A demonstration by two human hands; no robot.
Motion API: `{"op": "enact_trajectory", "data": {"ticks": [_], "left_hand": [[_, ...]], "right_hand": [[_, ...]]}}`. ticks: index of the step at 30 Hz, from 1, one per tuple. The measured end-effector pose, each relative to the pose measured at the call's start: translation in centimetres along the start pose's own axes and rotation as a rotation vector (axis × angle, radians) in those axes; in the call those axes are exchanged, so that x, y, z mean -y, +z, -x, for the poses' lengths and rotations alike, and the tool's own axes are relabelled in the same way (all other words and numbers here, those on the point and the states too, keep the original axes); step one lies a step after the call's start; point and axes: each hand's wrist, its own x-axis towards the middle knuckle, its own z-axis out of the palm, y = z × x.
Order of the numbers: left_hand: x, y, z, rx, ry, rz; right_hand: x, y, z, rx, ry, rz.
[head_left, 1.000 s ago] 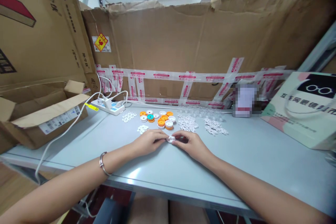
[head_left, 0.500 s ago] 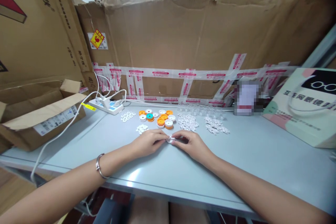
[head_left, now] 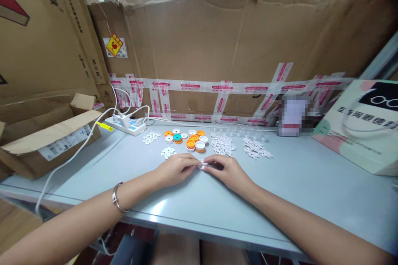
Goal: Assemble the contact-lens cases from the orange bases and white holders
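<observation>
Evidently a two-handed hold — left hand (head_left: 178, 168) and right hand (head_left: 229, 171) pinch a small white part (head_left: 203, 165) from opposite sides, just below frame centre, probably to steady it; coloured discs (head_left: 190, 144) grouped above — likely for easy reach.

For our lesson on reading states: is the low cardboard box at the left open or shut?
Open: the low cardboard box has its flaps spread apart, and its inside shows.

small part (head_left: 203, 165): plastic | tabletop (head_left: 199, 203): smooth, glossy | bracelet (head_left: 115, 199): shiny metal | back carton (head_left: 192, 37): matt cardboard
</observation>
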Motion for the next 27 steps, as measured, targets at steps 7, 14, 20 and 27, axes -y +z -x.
{"op": "enact_trajectory", "data": {"ticks": [7, 14, 20, 27], "left_hand": [[0.18, 0.13, 0.08, 0.019, -0.008, -0.002], [0.23, 0.11, 0.16, 0.034, 0.004, 0.010], [0.50, 0.15, 0.35, 0.067, 0.060, -0.051], [0.17, 0.33, 0.40, 0.072, 0.061, -0.049]], "right_hand": [[-0.36, 0.21, 0.04, -0.007, -0.036, -0.006], [-0.47, 0.32, 0.00, -0.006, -0.055, -0.019], [-0.63, 0.49, -0.09, -0.010, -0.062, -0.022], [-0.32, 0.44, -0.07, -0.003, -0.058, -0.001]]}}
